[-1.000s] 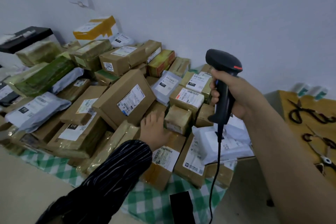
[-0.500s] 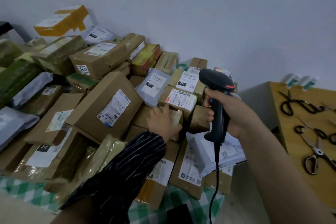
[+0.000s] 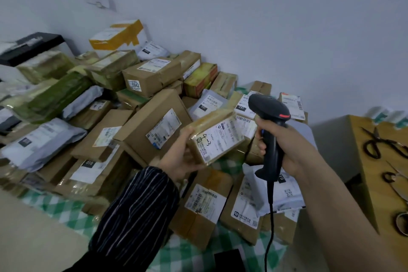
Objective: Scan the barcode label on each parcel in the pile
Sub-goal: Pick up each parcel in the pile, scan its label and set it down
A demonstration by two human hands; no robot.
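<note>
The left grip point(image 3: 180, 159) is clutching a small parcel point(image 3: 207, 121) above the pile point(image 3: 152, 117), its label point(image 3: 217, 139) facing up. The right grip point(image 3: 289, 146) is wrapping round the scanner point(image 3: 270, 109), just beside the parcel.

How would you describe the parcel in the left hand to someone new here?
Find the parcel pile against the white wall. Above its front, the left hand holds a small taped parcel beside the black scanner. Only its label bears a handwritten "4-3".
</note>
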